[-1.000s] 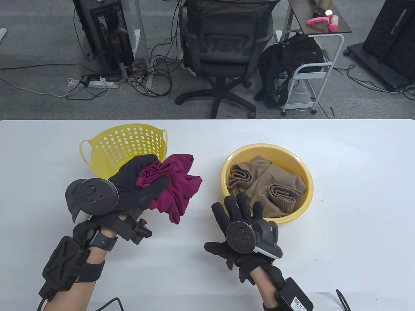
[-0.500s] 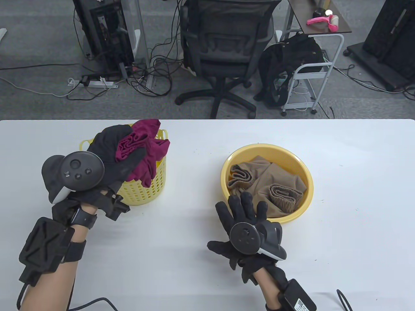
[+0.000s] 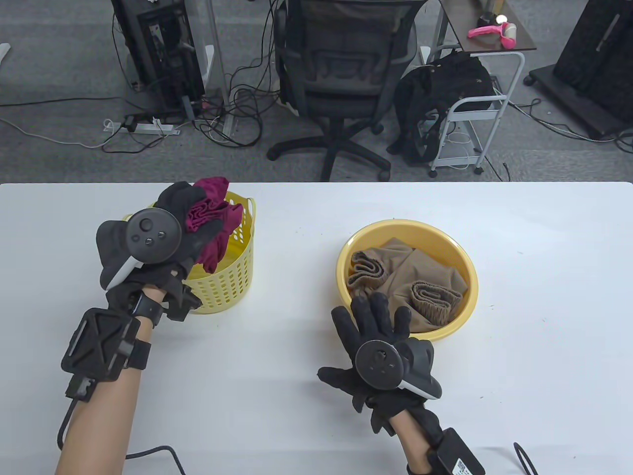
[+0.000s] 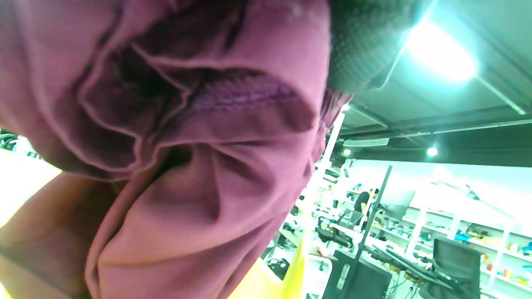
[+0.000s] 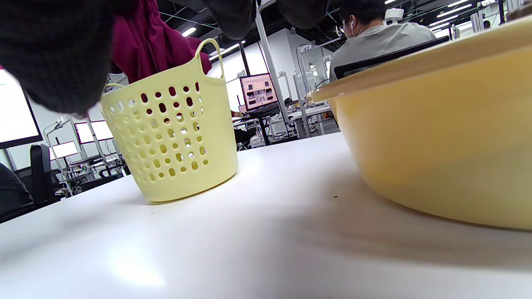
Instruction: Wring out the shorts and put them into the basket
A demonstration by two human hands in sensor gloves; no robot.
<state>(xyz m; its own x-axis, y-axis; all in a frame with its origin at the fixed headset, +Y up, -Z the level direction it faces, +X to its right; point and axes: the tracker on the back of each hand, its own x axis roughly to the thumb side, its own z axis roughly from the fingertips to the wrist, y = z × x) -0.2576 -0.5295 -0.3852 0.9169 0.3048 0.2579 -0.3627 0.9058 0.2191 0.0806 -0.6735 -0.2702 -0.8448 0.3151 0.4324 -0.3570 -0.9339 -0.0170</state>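
Grey carpeted floor [image 3: 59, 148] is seen beyond the white counter [image 3: 544, 321]. A black office chair [image 3: 341, 74], tangled cables [image 3: 232, 114] and a white cart [image 3: 474, 128] are placed far; ceiling lights [image 4: 440, 58] are lit.

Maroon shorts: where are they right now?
Table view, left side: the maroon shorts are bunched in the left hand, held over the yellow perforated basket, their lower folds hanging into its opening.

Table view: bright, even overhead light, sharp, soft shadows under hands. Left wrist view: ceiling lamp [image 4: 440, 58] flares at 1 o'clock, teal cast, cloth [image 4: 187, 145] close, blurred. Right wrist view: glare patch on table [image 5: 133, 265] at 7 o'clock, near edges soft.
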